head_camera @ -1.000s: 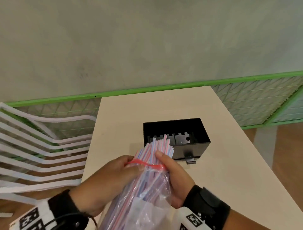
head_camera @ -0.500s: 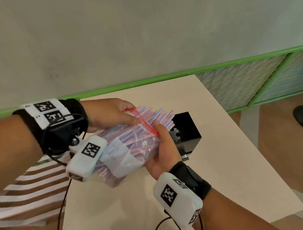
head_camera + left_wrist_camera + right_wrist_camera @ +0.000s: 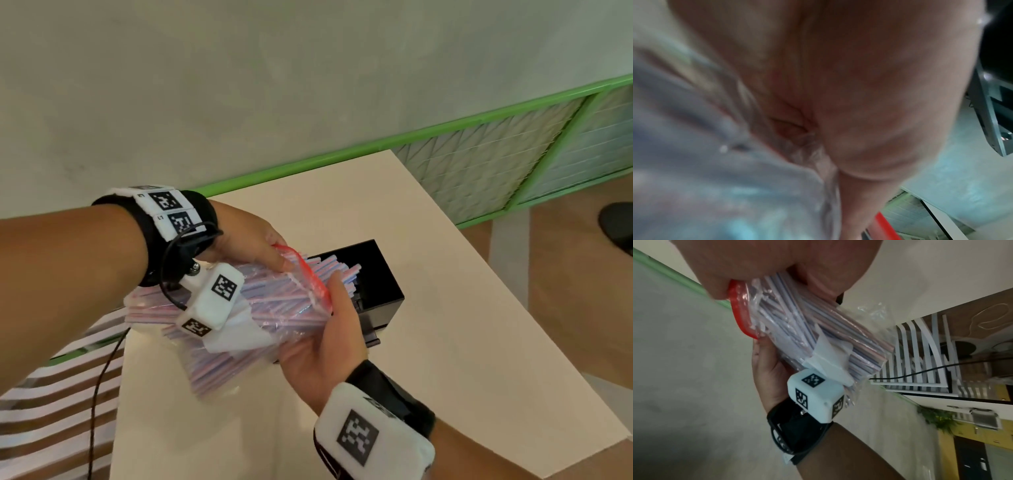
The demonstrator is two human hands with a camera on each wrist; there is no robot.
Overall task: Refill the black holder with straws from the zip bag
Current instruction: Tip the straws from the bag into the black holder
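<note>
Two hands share the load, and you should read how they sit before you move. Your left hand (image 3: 246, 246) curls over the top of the zip bag (image 3: 219, 329) near its red zip strip (image 3: 310, 277), fingers closed on the plastic. Your right hand (image 3: 329, 329) cups the bag from below at the mouth, its thumb lying up beside the strip, so its grip is also wrapped round the bag.

The straws (image 3: 329, 274) run long-axis from near-left to far-right. Their free ends poke out of the open mouth and reach over the rim of the black holder (image 3: 380, 274), which stands on the pale surface (image 3: 462, 325) just beyond your right hand. So the holder lies straight along the straws' own line, on the right-hand side. I judge that sliding them out lengthways suits the coming move better than lifting them.

The straws look thin, with red, blue and white stripes, packed as a loose bundle. The bag is clear and crinkled, with a white label (image 3: 236, 337) on its side. From the right wrist view the bundle fills most of the bag (image 3: 818, 331). The left wrist view is too blurred to add much.
</note>
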